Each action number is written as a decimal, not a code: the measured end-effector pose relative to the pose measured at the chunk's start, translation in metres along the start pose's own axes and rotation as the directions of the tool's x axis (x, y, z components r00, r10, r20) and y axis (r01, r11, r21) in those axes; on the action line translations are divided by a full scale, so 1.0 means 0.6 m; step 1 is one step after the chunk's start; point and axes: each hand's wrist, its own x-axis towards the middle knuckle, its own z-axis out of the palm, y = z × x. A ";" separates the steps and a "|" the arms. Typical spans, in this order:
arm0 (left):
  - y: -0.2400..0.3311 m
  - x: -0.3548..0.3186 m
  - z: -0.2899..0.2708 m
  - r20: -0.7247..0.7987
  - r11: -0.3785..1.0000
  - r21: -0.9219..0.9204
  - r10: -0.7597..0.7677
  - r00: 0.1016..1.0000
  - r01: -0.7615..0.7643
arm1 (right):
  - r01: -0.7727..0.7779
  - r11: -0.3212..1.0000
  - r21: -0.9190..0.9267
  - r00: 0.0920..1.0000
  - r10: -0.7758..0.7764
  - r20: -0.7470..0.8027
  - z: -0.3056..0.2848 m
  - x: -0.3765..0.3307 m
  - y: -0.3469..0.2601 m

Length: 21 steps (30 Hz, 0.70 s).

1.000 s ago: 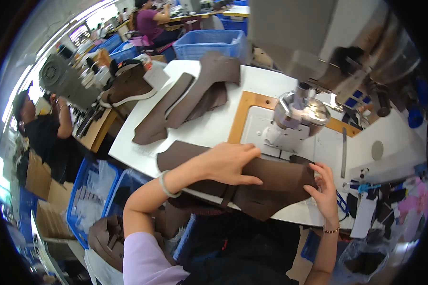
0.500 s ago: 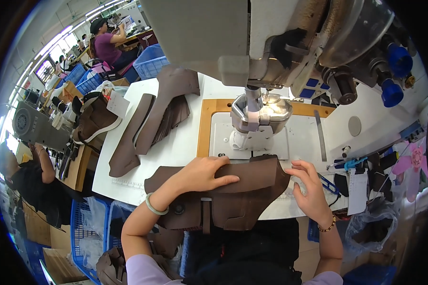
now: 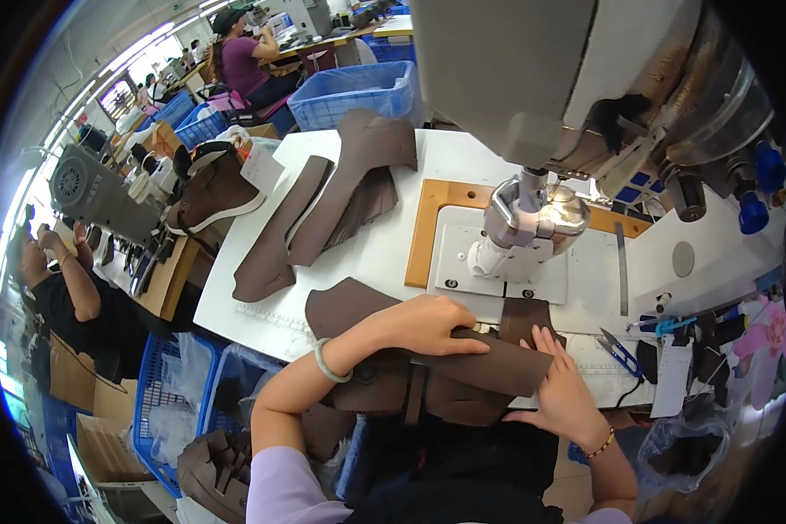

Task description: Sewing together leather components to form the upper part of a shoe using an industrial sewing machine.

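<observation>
A dark brown leather shoe-upper piece (image 3: 483, 373) lies across the near edge of the white table, its upper part folded over. My left hand (image 3: 428, 325) grips its upper edge, with the thumb on top and the other fingertips curled out of sight behind the fold. My right hand (image 3: 570, 393) is at the piece's right end, fingers stretched up along the leather and thumb below, the edge between them. Just beyond the piece stands the sewing machine's metal post (image 3: 506, 223), its lit needle area above. Part of the leather reaches toward the post's base plate.
More brown leather pieces (image 3: 345, 188) are stacked on the table's left. Scissors (image 3: 620, 354) and a paper tag (image 3: 671, 380) lie at right. A brown boot (image 3: 214, 194), blue baskets (image 3: 153, 402) and a co-worker in black (image 3: 83, 297) are to the left.
My right hand has moved from beside the piece onto its right end. The leather is now folded over toward me. The whole view has swung left.
</observation>
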 end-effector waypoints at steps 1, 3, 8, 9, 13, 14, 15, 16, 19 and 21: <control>0.004 0.006 0.000 0.057 1.000 0.000 -0.014 0.998 0.014 | -0.020 0.999 -0.029 0.999 0.019 -0.029 0.006 -0.002 -0.010; 0.012 0.010 0.002 0.081 1.000 0.002 -0.004 0.997 0.004 | -0.050 0.994 -0.093 0.996 0.042 -0.077 0.031 -0.010 -0.015; 0.013 0.025 -0.002 0.028 0.998 -0.014 0.056 0.998 -0.056 | -0.117 0.993 -0.020 0.958 0.108 -0.265 0.052 -0.035 -0.011; 0.016 0.028 -0.005 0.028 0.996 -0.025 0.082 0.996 -0.081 | -0.126 0.992 -0.015 0.943 0.115 -0.314 0.045 -0.038 -0.012; 0.028 0.034 -0.014 -0.006 0.988 -0.120 0.100 0.995 -0.099 | -0.061 0.998 0.016 0.829 0.059 -0.557 0.045 -0.031 0.010; 0.030 0.032 -0.016 -0.018 0.991 -0.107 0.085 0.996 -0.086 | -0.038 0.999 0.014 0.827 0.039 -0.560 0.042 -0.026 0.013; 0.031 0.031 -0.017 -0.062 0.988 -0.117 0.090 0.994 -0.097 | -0.061 0.998 0.032 0.831 0.069 -0.552 0.042 -0.021 0.016; 0.033 0.028 -0.021 -0.109 0.987 -0.124 0.093 0.990 -0.106 | -0.081 0.996 0.048 0.834 0.094 -0.543 0.039 -0.015 0.018; 0.042 0.030 -0.042 -0.084 0.990 -0.102 0.089 0.992 -0.097 | -0.050 0.999 0.015 0.803 0.049 -0.594 0.018 -0.001 0.011; 0.045 0.028 -0.056 -0.123 0.993 -0.078 0.083 0.989 -0.093 | -0.049 0.999 0.007 0.785 0.043 -0.618 -0.001 0.015 -0.008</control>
